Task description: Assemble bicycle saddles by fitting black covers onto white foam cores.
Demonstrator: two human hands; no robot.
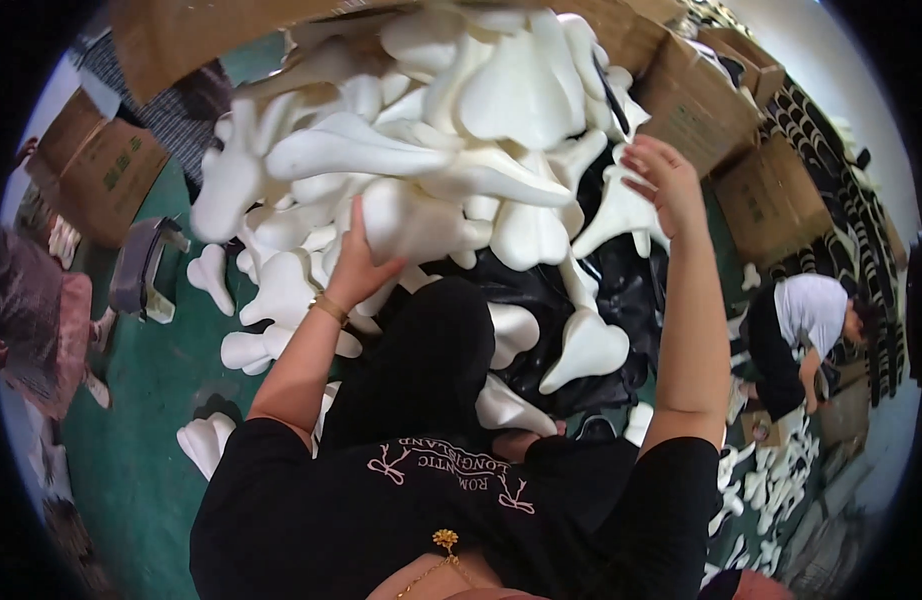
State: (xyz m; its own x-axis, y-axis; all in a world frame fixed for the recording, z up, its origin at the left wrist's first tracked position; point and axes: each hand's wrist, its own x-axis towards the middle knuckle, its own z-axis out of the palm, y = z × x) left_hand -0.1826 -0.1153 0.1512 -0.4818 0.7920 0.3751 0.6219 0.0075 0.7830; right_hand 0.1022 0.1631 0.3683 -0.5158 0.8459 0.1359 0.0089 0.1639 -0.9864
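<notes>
Green floor gives room left of the heap; a cardboard box edges its upper right. The left hand, spread wide, touches one white moulded piece nearside; I cannot tell whether it grips. The right hand hovers half-open, empty. One grey stool stands left.

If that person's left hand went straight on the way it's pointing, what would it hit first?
Most likely the rounded white piece: the left hand already seems to touch it, though depth is hard to judge here. Past that lies the rest of the white pile.
</notes>
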